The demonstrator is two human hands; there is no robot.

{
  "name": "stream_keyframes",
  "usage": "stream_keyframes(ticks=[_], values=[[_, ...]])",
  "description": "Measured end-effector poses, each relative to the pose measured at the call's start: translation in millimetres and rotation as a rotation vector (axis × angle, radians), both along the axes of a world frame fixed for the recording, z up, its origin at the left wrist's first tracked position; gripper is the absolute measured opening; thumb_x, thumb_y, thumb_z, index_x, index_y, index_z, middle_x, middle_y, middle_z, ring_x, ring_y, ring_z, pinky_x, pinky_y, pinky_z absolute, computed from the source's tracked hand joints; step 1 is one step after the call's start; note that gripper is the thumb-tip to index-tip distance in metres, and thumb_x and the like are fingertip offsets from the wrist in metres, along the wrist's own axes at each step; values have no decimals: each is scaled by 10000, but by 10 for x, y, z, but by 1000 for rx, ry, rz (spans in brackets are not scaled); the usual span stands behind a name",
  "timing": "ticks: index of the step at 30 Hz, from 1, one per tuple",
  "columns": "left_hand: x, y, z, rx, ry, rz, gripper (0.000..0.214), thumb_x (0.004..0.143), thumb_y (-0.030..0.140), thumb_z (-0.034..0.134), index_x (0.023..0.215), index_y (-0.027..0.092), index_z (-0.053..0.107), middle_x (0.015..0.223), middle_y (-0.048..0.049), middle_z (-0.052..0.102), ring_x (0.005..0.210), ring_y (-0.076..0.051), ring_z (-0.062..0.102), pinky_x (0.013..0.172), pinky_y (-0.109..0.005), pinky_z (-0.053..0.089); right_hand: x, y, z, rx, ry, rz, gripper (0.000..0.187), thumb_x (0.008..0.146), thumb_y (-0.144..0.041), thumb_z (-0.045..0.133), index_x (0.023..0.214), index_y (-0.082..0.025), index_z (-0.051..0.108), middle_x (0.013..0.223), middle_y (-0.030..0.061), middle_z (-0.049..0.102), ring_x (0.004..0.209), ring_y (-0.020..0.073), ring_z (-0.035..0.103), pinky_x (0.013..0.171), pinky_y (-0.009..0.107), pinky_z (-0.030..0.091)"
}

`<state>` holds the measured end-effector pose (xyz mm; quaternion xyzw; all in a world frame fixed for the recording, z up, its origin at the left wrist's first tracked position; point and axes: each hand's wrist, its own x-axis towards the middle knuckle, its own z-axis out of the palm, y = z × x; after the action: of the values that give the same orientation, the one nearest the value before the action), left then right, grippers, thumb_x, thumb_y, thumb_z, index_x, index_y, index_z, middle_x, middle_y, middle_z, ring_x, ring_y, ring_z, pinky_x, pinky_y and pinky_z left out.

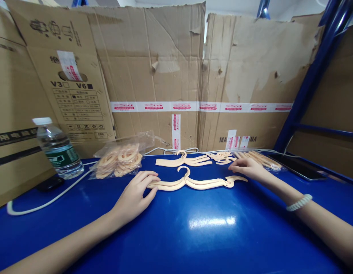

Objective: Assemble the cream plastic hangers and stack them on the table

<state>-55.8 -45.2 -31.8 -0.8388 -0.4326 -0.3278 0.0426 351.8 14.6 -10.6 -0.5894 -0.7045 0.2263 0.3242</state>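
Note:
A pale, hook-topped hanger [205,184] made of flat wood-coloured pieces lies on the blue table in front of me. My left hand [139,192] grips its left end, thumb on the near side and fingers on the far side. A small curved hook piece [230,182] sits at the hanger's right end. Just beyond, my right hand [246,167] is at the edge of a pile of small curved pieces [221,156], its fingers pinched together. Whatever lies between those fingertips is hidden. Behind the hanger rests a stack of similar hanger pieces [170,162].
A clear bag of ring-shaped pieces [119,161] lies at left, beside a water bottle [59,148] and a white cable [50,201]. Toward the right are a bag of wooden sticks [263,160] and a dark phone-like slab [297,167]. Cardboard [153,83] walls the back.

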Motion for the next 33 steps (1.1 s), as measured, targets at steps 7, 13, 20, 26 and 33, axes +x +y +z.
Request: stream_keyframes(ticks=[7, 13, 20, 26, 33], values=[[-6, 4, -5, -11, 9, -5, 209, 909, 274, 454, 999, 210, 630, 1122, -80, 627, 1067, -252, 592, 925, -424, 495, -11, -12, 18, -19, 5, 4, 301, 635, -457, 622, 689, -177, 718, 796, 74, 726, 820, 274, 661, 746, 348, 487], [-2, 2, 1, -19, 10, -8, 198, 910, 267, 458, 998, 212, 626, 1120, -82, 628, 1066, -251, 588, 918, -424, 495, 7, 1, 20, -26, 5, 8, 281, 637, -440, 630, 685, -180, 724, 766, 64, 724, 774, 264, 659, 700, 345, 483], [6, -5, 7, -11, 4, -4, 200, 909, 273, 457, 988, 211, 630, 1115, -82, 632, 1064, -253, 592, 917, -416, 495, 20, 5, 13, -8, 4, 1, 265, 651, -425, 639, 684, -179, 732, 767, 60, 723, 768, 256, 653, 682, 332, 480], [7, -4, 7, -17, 9, 3, 210, 910, 281, 455, 988, 209, 635, 1119, -80, 629, 1073, -254, 589, 922, -406, 494, 27, 6, 7, -9, 1, -9, 249, 658, -411, 646, 686, -179, 733, 779, 59, 725, 785, 251, 653, 705, 317, 483], [-7, 2, -6, -8, 15, 0, 199, 901, 261, 462, 996, 216, 631, 1124, -77, 631, 1065, -252, 591, 918, -414, 495, 48, 19, -14, -5, -3, -1, 235, 665, -406, 646, 681, -189, 735, 775, 56, 727, 798, 263, 662, 728, 341, 493]])
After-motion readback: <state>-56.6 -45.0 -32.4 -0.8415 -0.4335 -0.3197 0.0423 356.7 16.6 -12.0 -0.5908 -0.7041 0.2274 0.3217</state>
